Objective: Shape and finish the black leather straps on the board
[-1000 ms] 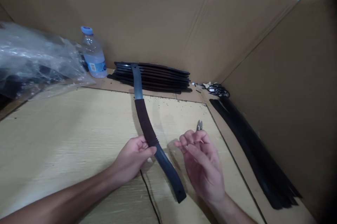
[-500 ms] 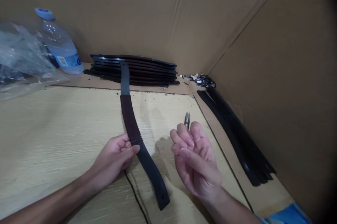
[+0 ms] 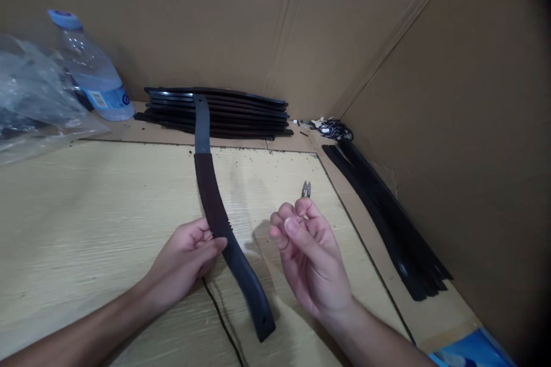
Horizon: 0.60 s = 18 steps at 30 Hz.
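Note:
A dark curved strip [image 3: 249,286], flat with a hole at each end, stands out from my left hand [image 3: 193,249], which pinches it below its middle. Brown-black cord wrapping [image 3: 210,192] covers the strip's middle, with a few looser turns just above my thumb. From under that hand a black cord [image 3: 219,312] runs down past the bottom edge. My right hand [image 3: 310,258] is held up to the right of the strip, fingers curled and thumb against them; anything in them is hidden. Small thread snips [image 3: 306,189] show just beyond its fingers, their handles hidden.
Similar dark strips [image 3: 224,117] are stacked at the back wall, more black strips [image 3: 387,223] along the right. A water bottle [image 3: 97,80] and a clear plastic bag [image 3: 38,97] stand back left. Tangled cord scraps [image 3: 333,128] lie in the corner. Cardboard walls [image 3: 193,16] enclose the table.
My right hand has moved a little left, toward the strip, its fingers turned slightly. The loose turns of cord sit closer together. My left hand keeps its hold.

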Each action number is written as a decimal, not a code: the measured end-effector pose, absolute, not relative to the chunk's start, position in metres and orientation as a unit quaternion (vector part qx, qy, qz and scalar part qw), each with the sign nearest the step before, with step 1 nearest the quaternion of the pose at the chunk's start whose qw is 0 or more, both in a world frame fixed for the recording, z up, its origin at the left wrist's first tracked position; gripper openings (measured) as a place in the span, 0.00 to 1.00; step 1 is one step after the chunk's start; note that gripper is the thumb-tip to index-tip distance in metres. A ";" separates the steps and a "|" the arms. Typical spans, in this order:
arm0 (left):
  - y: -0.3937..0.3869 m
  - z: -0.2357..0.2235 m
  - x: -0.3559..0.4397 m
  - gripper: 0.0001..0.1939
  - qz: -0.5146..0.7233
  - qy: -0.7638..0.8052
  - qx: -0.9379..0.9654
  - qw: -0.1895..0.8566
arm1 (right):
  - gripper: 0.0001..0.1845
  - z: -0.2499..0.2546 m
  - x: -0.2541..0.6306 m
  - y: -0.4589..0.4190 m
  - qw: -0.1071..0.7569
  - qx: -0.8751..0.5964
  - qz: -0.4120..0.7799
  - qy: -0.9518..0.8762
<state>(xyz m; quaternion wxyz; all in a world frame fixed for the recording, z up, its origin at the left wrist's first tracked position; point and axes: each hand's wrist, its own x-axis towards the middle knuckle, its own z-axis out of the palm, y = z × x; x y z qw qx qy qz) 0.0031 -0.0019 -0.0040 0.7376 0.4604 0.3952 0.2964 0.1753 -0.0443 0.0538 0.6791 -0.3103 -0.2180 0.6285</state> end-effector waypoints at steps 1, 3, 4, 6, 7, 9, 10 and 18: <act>-0.002 -0.004 0.003 0.08 0.295 0.395 0.462 0.737 | 0.13 0.054 0.176 -0.044 0.679 -0.303 0.634 -0.213; -0.002 -0.003 0.003 0.09 0.291 0.394 0.464 0.738 | 0.14 0.053 0.176 -0.045 0.679 -0.292 0.642 -0.204; -0.002 -0.003 0.002 0.09 0.289 0.393 0.465 0.739 | 0.14 0.053 0.177 -0.045 0.680 -0.289 0.644 -0.200; -0.002 -0.003 0.002 0.11 0.290 0.396 0.465 0.737 | 0.14 0.054 0.177 -0.045 0.680 -0.284 0.648 -0.194; -0.002 -0.003 0.002 0.11 0.291 0.397 0.464 0.737 | 0.14 0.054 0.177 -0.045 0.680 -0.282 0.649 -0.191; -0.002 -0.003 0.003 0.11 0.292 0.396 0.462 0.738 | 0.14 0.054 0.178 -0.045 0.680 -0.278 0.652 -0.187; -0.002 -0.003 0.003 0.11 0.293 0.395 0.461 0.739 | 0.14 0.055 0.178 -0.045 0.680 -0.276 0.654 -0.186; -0.002 -0.002 0.004 0.09 0.295 0.391 0.456 0.743 | 0.14 0.057 0.177 -0.046 0.678 -0.274 0.654 -0.192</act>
